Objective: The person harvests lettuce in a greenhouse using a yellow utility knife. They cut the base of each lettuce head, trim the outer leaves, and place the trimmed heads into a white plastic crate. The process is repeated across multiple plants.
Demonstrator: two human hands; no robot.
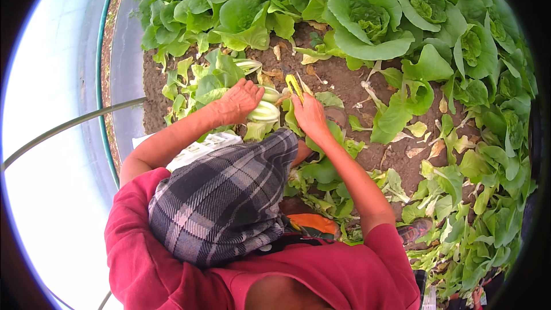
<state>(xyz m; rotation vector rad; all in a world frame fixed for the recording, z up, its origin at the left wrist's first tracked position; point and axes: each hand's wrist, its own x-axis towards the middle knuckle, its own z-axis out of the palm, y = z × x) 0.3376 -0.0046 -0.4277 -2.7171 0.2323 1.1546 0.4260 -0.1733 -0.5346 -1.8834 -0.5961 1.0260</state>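
My right hand (pixel 308 114) grips a yellow utility knife (pixel 294 86), its front end pointing away from me over the soil. To its left, my left hand (pixel 239 102) lies over cut heads of leafy greens with its fingers bent. The pale cut bases (pixel 264 112) of these heads show beside and below my fingers, and their green leaves (pixel 218 73) spread to the left. What my left fingertips touch is partly hidden. A white plastic crate (pixel 206 148) sits under my left forearm.
Standing lettuce-like heads (pixel 366 19) grow beyond and to the right. Loose leaves (pixel 417 129) litter the brown soil (pixel 344 75). A green hose (pixel 101 60) and a curved pipe (pixel 73 127) run on the left beside plastic sheeting. A plaid cap (pixel 219 198) blocks the lower middle.
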